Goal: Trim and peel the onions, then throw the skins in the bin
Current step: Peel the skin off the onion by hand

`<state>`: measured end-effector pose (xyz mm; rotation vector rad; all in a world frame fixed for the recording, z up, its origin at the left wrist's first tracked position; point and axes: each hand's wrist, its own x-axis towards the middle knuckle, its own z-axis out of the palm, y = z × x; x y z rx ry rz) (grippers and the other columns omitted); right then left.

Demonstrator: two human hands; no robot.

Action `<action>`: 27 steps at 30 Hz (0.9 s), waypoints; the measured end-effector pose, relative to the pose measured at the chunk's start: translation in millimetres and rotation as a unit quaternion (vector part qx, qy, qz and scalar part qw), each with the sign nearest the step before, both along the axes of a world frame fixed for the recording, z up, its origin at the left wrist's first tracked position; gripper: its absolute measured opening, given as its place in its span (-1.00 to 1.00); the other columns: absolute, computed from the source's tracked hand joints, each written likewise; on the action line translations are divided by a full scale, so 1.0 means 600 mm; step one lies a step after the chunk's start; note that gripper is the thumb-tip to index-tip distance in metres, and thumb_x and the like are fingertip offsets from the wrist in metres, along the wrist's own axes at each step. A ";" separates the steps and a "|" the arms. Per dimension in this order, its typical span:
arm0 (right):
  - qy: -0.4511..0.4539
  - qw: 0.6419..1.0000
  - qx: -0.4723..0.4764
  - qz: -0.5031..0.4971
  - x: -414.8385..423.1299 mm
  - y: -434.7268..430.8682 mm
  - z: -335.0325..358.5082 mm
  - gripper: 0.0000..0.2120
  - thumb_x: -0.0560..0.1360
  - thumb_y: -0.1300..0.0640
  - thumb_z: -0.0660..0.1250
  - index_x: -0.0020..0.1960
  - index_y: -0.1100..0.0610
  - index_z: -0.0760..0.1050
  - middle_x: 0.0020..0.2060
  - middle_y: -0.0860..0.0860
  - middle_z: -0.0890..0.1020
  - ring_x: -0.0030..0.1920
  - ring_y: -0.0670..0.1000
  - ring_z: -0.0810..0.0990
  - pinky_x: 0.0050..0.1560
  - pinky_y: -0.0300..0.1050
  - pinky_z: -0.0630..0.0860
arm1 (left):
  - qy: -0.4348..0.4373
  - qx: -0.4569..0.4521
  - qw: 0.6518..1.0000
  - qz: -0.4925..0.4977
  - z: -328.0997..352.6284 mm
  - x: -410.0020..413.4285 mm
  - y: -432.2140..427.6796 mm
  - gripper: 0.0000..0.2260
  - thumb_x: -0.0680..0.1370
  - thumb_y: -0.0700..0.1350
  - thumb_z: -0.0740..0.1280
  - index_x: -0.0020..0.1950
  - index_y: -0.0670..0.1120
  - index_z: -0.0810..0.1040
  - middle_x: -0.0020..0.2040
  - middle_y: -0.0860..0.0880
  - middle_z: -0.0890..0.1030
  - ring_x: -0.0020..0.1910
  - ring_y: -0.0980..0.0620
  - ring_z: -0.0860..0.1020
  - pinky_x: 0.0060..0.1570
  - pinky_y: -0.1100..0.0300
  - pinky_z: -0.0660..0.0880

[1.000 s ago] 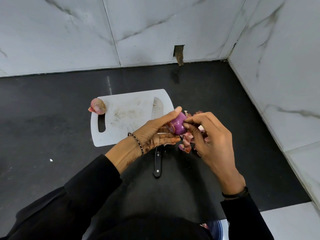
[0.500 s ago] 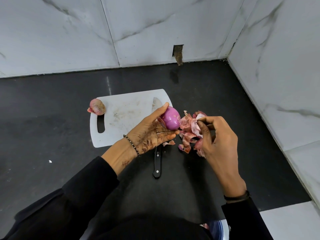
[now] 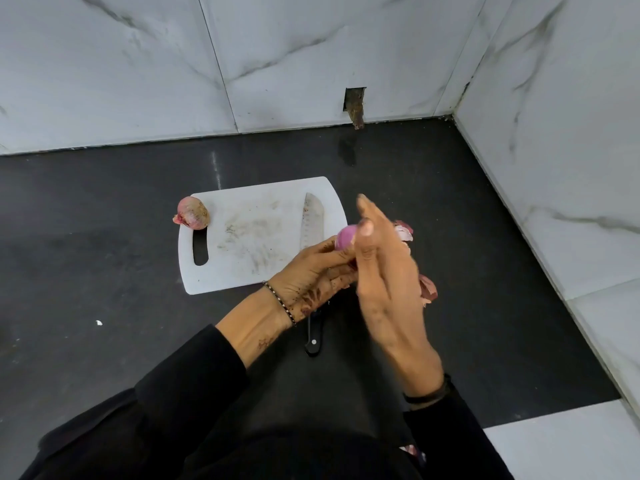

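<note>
A peeled purple onion (image 3: 345,236) sits in my left hand (image 3: 313,273), whose fingers curl around it above the right edge of the white cutting board (image 3: 249,237). My right hand (image 3: 384,271) is beside the onion with fingers stretched out, its thumb touching the onion's right side; it is blurred. A second onion (image 3: 192,213) with its skin on lies at the board's far left corner. Loose pink skins (image 3: 427,289) lie on the black counter, mostly hidden behind my right hand.
A knife lies along the board's right side, blade (image 3: 311,220) on the board and black handle (image 3: 313,337) on the counter under my left wrist. Marble walls close off the back and right. A container rim with skins (image 3: 414,452) shows at the bottom.
My right hand came back from the skin pile to the onion and its fingers straightened. My left hand kept holding the onion and shifted slightly right.
</note>
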<state>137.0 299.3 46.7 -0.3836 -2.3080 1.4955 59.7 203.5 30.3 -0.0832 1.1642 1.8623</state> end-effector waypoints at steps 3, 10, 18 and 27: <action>-0.007 0.999 0.014 -0.047 -0.020 -0.025 -0.009 -0.33 0.64 -0.35 -0.13 0.58 -0.01 0.28 0.55 -0.16 0.33 0.56 -0.28 0.16 0.60 0.07 0.16 | -0.023 0.027 0.999 -0.013 0.005 0.021 0.012 -0.75 0.44 -0.21 0.32 0.09 -0.20 0.59 -0.08 -0.11 0.70 -0.11 0.03 0.69 -0.06 0.20 0.63; -0.074 0.990 -0.095 -0.080 -0.056 0.014 0.009 -0.41 0.68 -0.30 -0.12 0.42 -0.04 0.47 -0.08 -0.30 0.55 0.04 -0.35 0.49 0.12 -0.45 0.30 | -0.051 0.075 0.996 0.017 -0.002 0.024 0.006 -0.73 0.47 -0.20 0.39 0.14 -0.23 0.62 0.09 -0.19 0.65 0.12 -0.10 0.61 0.28 0.00 0.47; -0.128 0.946 -0.285 -0.082 -0.055 0.066 -0.003 -0.31 0.58 -0.46 -0.16 0.25 -0.13 0.59 0.35 -0.14 0.57 0.40 -0.11 0.46 0.56 0.08 0.22 | -0.118 0.114 0.986 0.019 0.020 0.021 -0.001 -0.36 0.31 -0.08 0.59 0.32 -0.22 0.47 0.25 -0.36 0.55 0.15 -0.32 0.59 0.15 -0.15 0.55; -0.120 0.966 -0.203 -0.108 -0.025 0.056 0.002 -0.28 0.45 -0.59 -0.11 0.23 -0.23 0.60 0.19 -0.23 0.62 0.22 -0.18 0.58 0.45 0.15 0.39 | -0.091 0.027 0.995 0.041 0.026 0.017 0.013 -0.72 0.51 -0.04 0.36 0.14 -0.17 0.53 -0.02 -0.27 0.69 -0.04 -0.22 0.68 -0.04 -0.07 0.64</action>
